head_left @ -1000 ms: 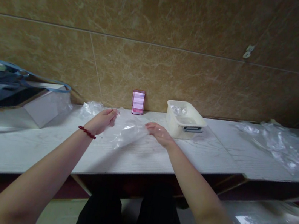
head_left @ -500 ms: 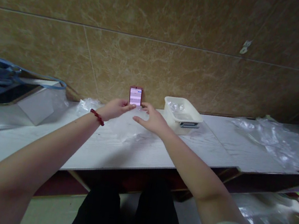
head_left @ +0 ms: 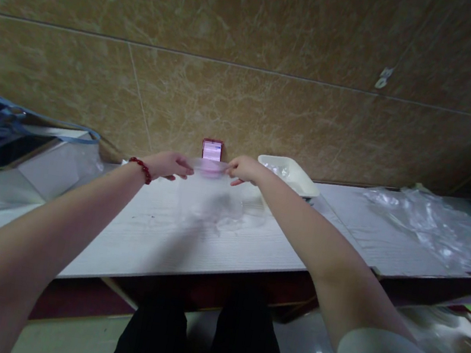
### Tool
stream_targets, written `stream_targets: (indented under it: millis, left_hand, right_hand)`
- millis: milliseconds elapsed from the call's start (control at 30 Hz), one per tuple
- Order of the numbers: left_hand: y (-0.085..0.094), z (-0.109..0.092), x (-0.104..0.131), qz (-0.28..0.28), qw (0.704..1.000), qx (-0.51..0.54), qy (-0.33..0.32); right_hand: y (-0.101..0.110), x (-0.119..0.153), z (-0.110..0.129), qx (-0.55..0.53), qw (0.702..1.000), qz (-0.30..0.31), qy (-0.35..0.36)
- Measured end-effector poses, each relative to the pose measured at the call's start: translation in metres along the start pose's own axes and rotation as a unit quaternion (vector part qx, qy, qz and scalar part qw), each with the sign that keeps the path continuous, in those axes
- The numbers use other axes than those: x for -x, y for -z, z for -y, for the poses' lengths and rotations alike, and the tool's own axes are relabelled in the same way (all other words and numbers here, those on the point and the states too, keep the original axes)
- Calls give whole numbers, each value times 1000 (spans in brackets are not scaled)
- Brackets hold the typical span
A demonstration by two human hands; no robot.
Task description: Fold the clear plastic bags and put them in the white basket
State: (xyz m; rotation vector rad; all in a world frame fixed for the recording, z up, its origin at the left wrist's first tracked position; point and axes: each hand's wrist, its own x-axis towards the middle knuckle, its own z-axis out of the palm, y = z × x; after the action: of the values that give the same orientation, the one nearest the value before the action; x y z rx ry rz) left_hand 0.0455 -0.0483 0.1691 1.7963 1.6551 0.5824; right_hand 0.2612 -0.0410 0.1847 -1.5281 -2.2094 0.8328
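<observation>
A clear plastic bag (head_left: 206, 187) is spread between my hands above the white tabletop (head_left: 204, 255). My right hand (head_left: 243, 170) pinches its upper right edge. My left hand (head_left: 170, 165), with a red bead bracelet at the wrist, is at the bag's upper left edge, its fingers bent and blurred, so its hold is unclear. Behind the bag a phone (head_left: 211, 150) with a lit screen leans upright against the wall. To the right of it stands a white plastic basket (head_left: 302, 181) with clear plastic inside, partly covered by my right forearm.
Clear plastic bags (head_left: 444, 226) lie heaped at the right. At the left are a white box (head_left: 54, 167), a dark flat object (head_left: 7, 153) and a blue strap (head_left: 74, 139). A tiled wall (head_left: 229, 103) rises behind the table.
My hands have moved apart, the left one leftward and the right one slightly right and up. The plastic bag between them is now spread wider, its top edge in front of the phone's lower part.
</observation>
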Motion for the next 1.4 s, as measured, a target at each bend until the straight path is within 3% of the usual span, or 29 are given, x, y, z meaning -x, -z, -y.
stream_targets:
  millis: [100, 167, 300, 433, 533, 667, 833, 933, 1100, 1267, 1333, 1400]
  left_hand:
    - [0, -1, -25, -77, 977, 196, 30]
    - [3, -1, -43, -126, 963, 238, 17]
    - [11, 6, -65, -228, 956, 168, -74]
    - [4, 17, -58, -261, 950, 102, -141]
    - [-13, 30, -42, -237, 958, 39, -157]
    - [-45, 58, -16, -176, 959, -37, -219]
    - [-89, 92, 14, -86, 951, -137, -264]
    - [-106, 103, 27, -37, 945, -175, -273]
    - [-113, 110, 40, 18, 938, -196, -284]
    - [-99, 114, 54, 57, 923, -195, -328]
    - [-91, 113, 58, 87, 915, -184, -349]
    - [-87, 110, 57, 87, 914, -179, -352]
  right_hand:
    - [1, -27, 4, 43, 997, -66, -17]
    - [2, -44, 5, 72, 989, -126, 10]
    - [3, -60, -2, 86, 961, -228, 129]
    - [-5, -55, -19, 111, 940, -256, 198]
    - [-24, -45, -37, 122, 932, -252, 232]
    - [-65, -25, -68, 132, 923, -204, 297]
    - [-118, 4, -108, 181, 921, -118, 325]
    - [-136, 19, -121, 209, 923, -95, 310]
    - [-140, 41, -125, 229, 928, -64, 286]
    - [-126, 61, -126, 219, 937, -16, 272]
    - [-119, 62, -128, 202, 944, -29, 259]
    - [-114, 53, -131, 185, 958, -82, 203]
